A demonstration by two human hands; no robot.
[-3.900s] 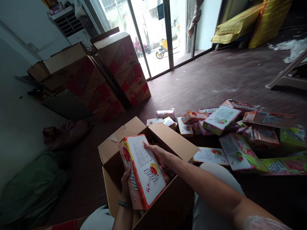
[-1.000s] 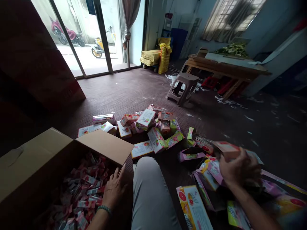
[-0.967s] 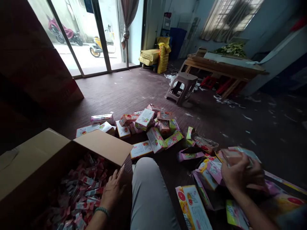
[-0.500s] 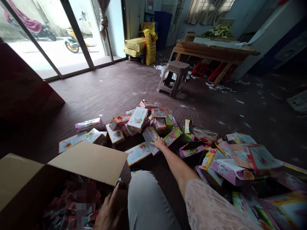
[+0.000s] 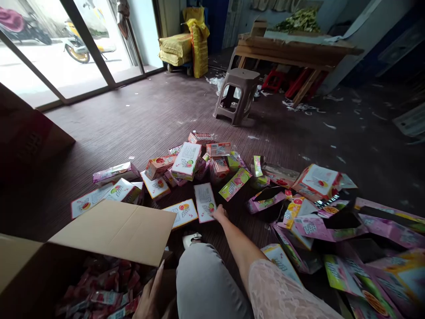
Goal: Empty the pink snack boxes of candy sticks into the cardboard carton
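My right hand (image 5: 219, 213) reaches forward over my knee, its fingers closed on the near corner of a flat white and pink box (image 5: 205, 201) on the floor. That box lies at the near edge of a heap of small colourful boxes (image 5: 186, 161). My left hand (image 5: 151, 296) rests at the near right corner of an open cardboard carton (image 5: 113, 226), fingers stretched out and holding nothing. The carton holds several red and pink sachets (image 5: 99, 290).
Torn-open, flattened boxes (image 5: 332, 221) litter the floor to my right. A plastic stool (image 5: 236, 95) stands beyond the heap, with a wooden table (image 5: 292, 48) and yellow sacks (image 5: 186, 44) behind. A large carton (image 5: 26, 133) is at the left; glass doors (image 5: 66, 57) lie beyond.
My right hand left the torn boxes on the right, reached to the heap, and has drawn the white and pink box nearer. The view tipped down. My left hand stayed at the carton.
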